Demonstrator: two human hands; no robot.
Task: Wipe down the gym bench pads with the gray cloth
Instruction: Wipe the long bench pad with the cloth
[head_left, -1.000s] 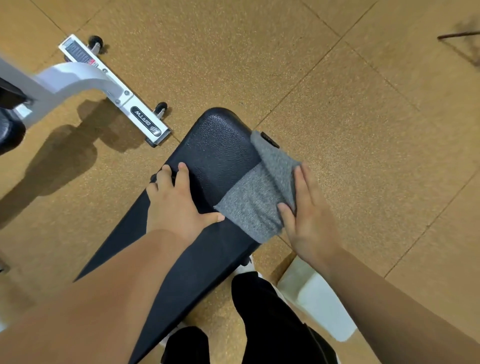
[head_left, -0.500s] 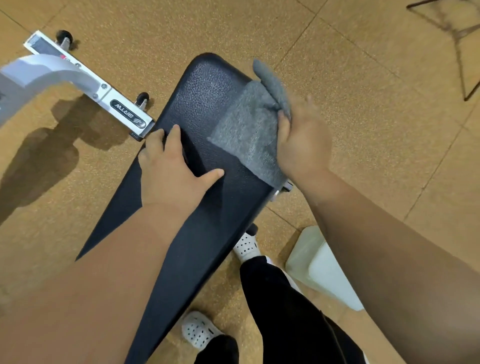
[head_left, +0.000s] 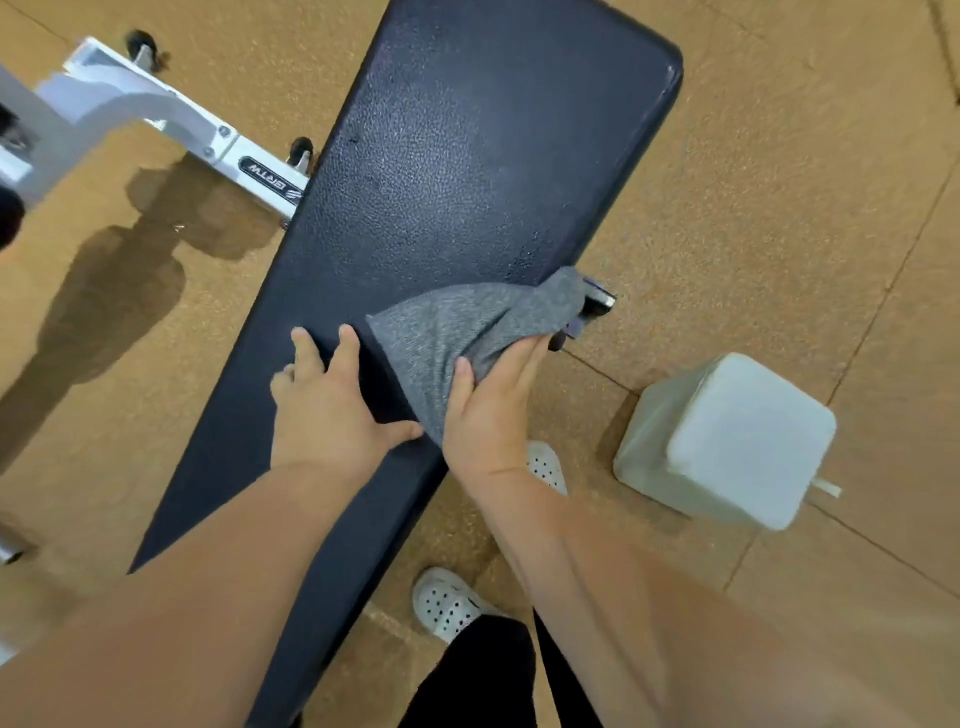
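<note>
A long black bench pad (head_left: 457, 171) runs diagonally from the lower left to the top right of the view. The gray cloth (head_left: 457, 332) lies bunched over the pad's right edge, partly spread on the pad. My right hand (head_left: 493, 410) grips the cloth's near end at that edge. My left hand (head_left: 332, 405) rests flat on the pad just left of the cloth, fingers spread, holding nothing.
A white metal bench frame (head_left: 171, 124) with small black wheels stands on the floor at the upper left. A translucent white plastic jug (head_left: 727, 441) sits on the brown floor to the right of the pad. My white perforated shoes (head_left: 447, 603) and black trousers are below.
My right hand has pulled the cloth back along the pad's right edge toward me, close to my left hand. The view has moved closer, so more of the pad's far end shows.
</note>
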